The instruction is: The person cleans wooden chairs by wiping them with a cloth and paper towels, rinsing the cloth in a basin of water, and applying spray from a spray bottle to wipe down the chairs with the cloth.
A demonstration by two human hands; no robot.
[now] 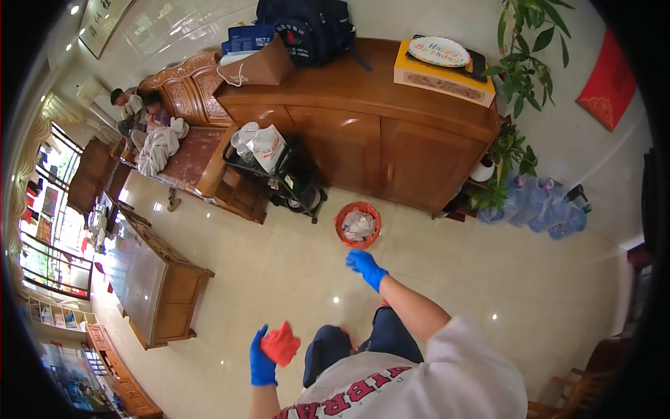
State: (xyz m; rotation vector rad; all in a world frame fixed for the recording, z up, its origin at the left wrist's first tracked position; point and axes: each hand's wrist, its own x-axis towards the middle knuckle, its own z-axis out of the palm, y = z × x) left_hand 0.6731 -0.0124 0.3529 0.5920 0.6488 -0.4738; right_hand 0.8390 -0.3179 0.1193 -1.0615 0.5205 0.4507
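Pale, glossy tiles [265, 269] run across the floor from a long wooden cabinet [328, 133] to a heavy wooden table [167, 286], with two people sitting on a carved bench [192, 153] off in the far corner. From where I stand, the left hand [263, 359], in a blue glove, is closed on a bunched red cloth [280, 343], pinching one side while the rest puffs out past the fingers. The right hand [366, 269], gloved to match, reaches forward with its fingers partly bent; I can't tell whether the tips meet or hold anything small. Its palm is turned from view, the left fingertips are partly lost behind the cloth, and the lettering on the shirt [419, 377] is cut off at the edge. That cloth sits right against the left hand, well apart from the right, while a red basket [377, 218] of crumpled white plastic [359, 225] stands on the floor just beyond the right fingers.
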